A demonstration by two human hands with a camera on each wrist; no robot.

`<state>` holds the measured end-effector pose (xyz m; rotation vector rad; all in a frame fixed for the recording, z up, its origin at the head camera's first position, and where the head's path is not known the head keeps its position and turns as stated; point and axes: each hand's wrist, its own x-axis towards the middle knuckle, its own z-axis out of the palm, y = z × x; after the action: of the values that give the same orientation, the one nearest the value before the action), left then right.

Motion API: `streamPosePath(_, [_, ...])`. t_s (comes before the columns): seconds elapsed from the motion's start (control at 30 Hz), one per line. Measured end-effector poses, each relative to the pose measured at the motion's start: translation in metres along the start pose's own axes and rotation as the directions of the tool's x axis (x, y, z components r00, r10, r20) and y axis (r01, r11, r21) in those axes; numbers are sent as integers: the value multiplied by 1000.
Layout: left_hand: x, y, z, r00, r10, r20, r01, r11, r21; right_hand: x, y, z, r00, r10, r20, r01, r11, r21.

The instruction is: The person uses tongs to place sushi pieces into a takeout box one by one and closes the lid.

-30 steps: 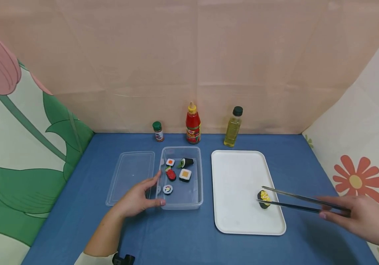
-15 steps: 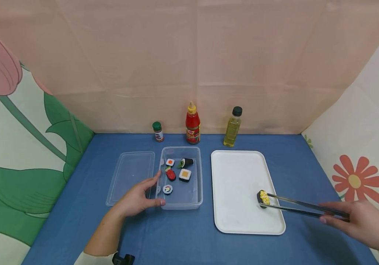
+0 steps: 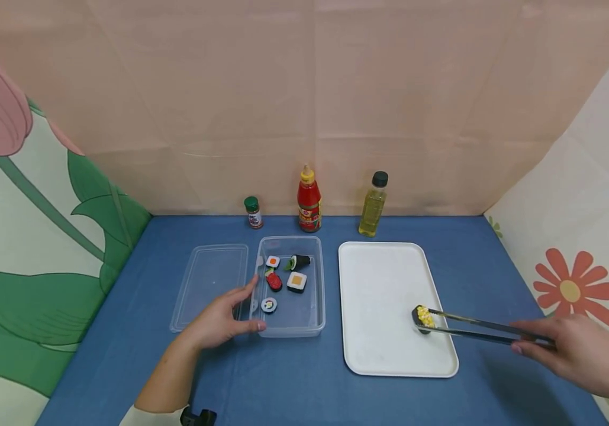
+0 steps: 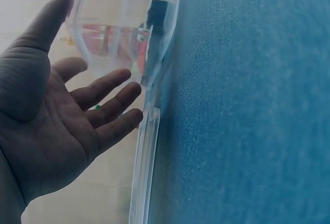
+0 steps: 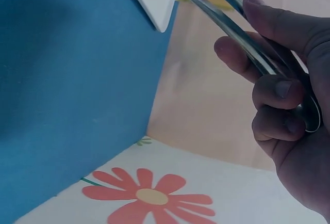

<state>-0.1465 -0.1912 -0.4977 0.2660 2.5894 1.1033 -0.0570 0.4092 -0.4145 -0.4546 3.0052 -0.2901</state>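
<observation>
My right hand [image 3: 583,352] grips metal tongs [image 3: 487,330], its fingers wrapped round their bent end in the right wrist view. The tongs' tips sit on both sides of a corn-topped sushi piece [image 3: 424,318] with a dark wrap, over the right part of the white tray [image 3: 376,302]. My left hand [image 3: 224,319] rests at the left wall of a clear plastic container [image 3: 296,331], fingers extended and spread. Inside lie a red-topped sushi [image 3: 274,281], a square piece with a yellow centre [image 3: 296,281], a dark hand roll [image 3: 299,262] and small round rolls [image 3: 269,305].
A clear lid [image 3: 210,284] lies flat to the container's left. Along the back edge stand a green-capped spice jar [image 3: 253,213], a red sauce bottle [image 3: 309,204] and an oil bottle [image 3: 373,206]. A blue cloth [image 3: 283,384] covers the table.
The tongs' tips have closed in from above the corn-topped sushi to its two sides, and the piece has turned and shifted slightly left. My left hand stays at the container.
</observation>
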Motion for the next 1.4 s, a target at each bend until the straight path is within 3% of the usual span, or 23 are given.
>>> streamPosePath(0.23, [0, 0, 0, 1000, -15, 4, 15, 1000, -13, 8, -3, -9, 996, -84, -26, 84, 996, 3])
streamPosePath(0.47, [0, 0, 0, 1000, -17, 0, 17, 1000, -13, 20, -4, -17, 994, -107, 19, 106, 994, 27])
streamPosePath(0.7, [0, -1, 0, 1000, -20, -2, 20, 1000, -16, 32, -6, -20, 962, -241, -129, 244, 970, 4])
streamPosePath(0.87, [1, -3, 0, 1000, -12, 1, 12, 1000, -14, 41, -13, -24, 986, -165, -35, 165, 986, -2])
streamPosePath(0.97, [1, -3, 0, 1000, -5, 0, 5, 1000, -14, 44, -15, -26, 988, -153, -18, 153, 988, 5])
streamPosePath(1.4, [1, -4, 0, 1000, 10, 1, -10, 1000, -6, 65, -26, -30, 924, -336, -184, 345, 939, 16])
